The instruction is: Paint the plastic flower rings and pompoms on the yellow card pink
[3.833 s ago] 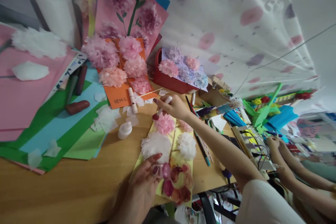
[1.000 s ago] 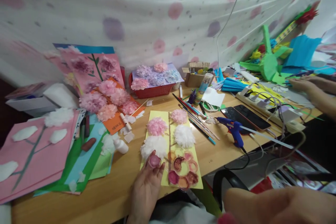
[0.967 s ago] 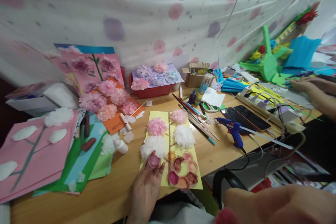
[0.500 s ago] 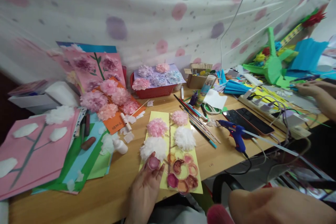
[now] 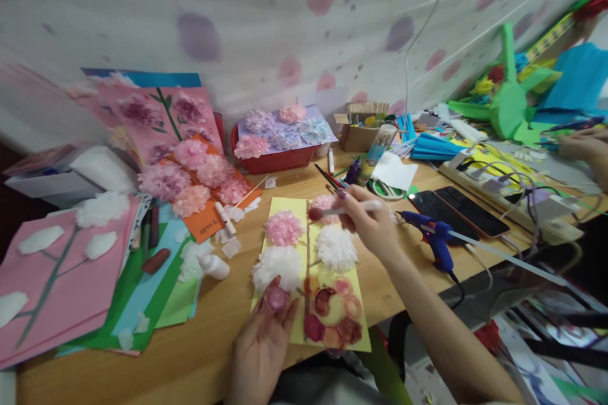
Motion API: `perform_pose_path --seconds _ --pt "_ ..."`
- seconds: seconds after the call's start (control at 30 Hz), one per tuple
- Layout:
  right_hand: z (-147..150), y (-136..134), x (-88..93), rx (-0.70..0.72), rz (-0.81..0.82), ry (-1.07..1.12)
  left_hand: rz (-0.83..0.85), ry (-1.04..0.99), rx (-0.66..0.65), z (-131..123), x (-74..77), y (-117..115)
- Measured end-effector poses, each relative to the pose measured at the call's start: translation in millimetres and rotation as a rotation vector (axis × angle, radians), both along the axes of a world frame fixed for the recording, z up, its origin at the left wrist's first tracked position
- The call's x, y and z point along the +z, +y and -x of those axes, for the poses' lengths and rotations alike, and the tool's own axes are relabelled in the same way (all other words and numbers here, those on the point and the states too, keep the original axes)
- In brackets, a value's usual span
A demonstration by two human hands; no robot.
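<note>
My left hand, palm up at the table's front edge, holds a small round pink paint cup in its fingers. My right hand is closed around the pale handle of a brush with a dark pink head. The brush head hovers over or near a pink tissue-paper flower; I cannot tell if it touches. Beneath both hands lies a yellow card with another pink flower and two white flowers. A flower-shaped paint palette with pink, orange and brown wells rests on the card's lower right.
A blue glue gun lies to the right beside phones and a power strip. Behind stands a red basket. At left are pink cards and a small white bottle. Another person's hand shows far right.
My right hand has risen from the lower right corner to above the card's top right flower, with the brush in it. My left hand and the paint cup have barely moved.
</note>
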State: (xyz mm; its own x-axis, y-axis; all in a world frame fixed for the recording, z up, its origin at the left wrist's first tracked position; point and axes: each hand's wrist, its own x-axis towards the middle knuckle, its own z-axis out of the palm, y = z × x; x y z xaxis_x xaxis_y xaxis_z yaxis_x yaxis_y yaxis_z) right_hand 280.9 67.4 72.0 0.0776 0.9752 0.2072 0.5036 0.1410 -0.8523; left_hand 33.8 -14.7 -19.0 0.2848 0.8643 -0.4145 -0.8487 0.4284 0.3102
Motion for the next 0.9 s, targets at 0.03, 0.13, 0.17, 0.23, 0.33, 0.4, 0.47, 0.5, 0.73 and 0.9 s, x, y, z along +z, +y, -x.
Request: perform_pose_path --seconds 0.03,0.13,0.17,0.23,0.33,0.4,0.47,0.5,0.73,0.9 --pt "1.6 9.5 3.6 0.0 0.029 0.037 0.01 0.004 -0.008 1.3 2.5 0.2" --pt "5.7 37.3 4.5 0.034 0.194 0.188 0.05 0.003 -0.019 5.2 8.1 1.6" --pt "6.8 45.4 2.6 0.053 0.248 0.217 0.065 0.0 -0.019 6.6 8.0 2.0" --pt "8.2 58.2 -2.0 0.099 0.34 0.236 0.087 0.0 -0.022 10.1 4.2 2.2" --pt "9.0 70.2 -6.3 0.13 0.408 0.263 0.067 0.011 -0.039 17.3 -7.1 0.7" --pt "9.0 74.9 -6.5 0.107 0.414 0.293 0.035 0.013 -0.065 22.7 -14.6 -1.0" --pt "8.5 78.0 -5.3 0.109 0.441 0.301 0.008 0.01 -0.085 27.3 -20.2 -2.8" --pt "8.1 79.4 -4.7 0.126 0.467 0.297 -0.001 0.009 -0.09 29.2 -22.3 -3.4" --pt "3.3 88.1 -1.1 0.144 0.493 0.312 -0.017 0.052 -0.119 32.9 -18.9 -1.1" --pt "-13.9 41.7 16.1 0.229 0.332 0.239 0.054 0.179 -0.065 18.9 10.7 0.7"
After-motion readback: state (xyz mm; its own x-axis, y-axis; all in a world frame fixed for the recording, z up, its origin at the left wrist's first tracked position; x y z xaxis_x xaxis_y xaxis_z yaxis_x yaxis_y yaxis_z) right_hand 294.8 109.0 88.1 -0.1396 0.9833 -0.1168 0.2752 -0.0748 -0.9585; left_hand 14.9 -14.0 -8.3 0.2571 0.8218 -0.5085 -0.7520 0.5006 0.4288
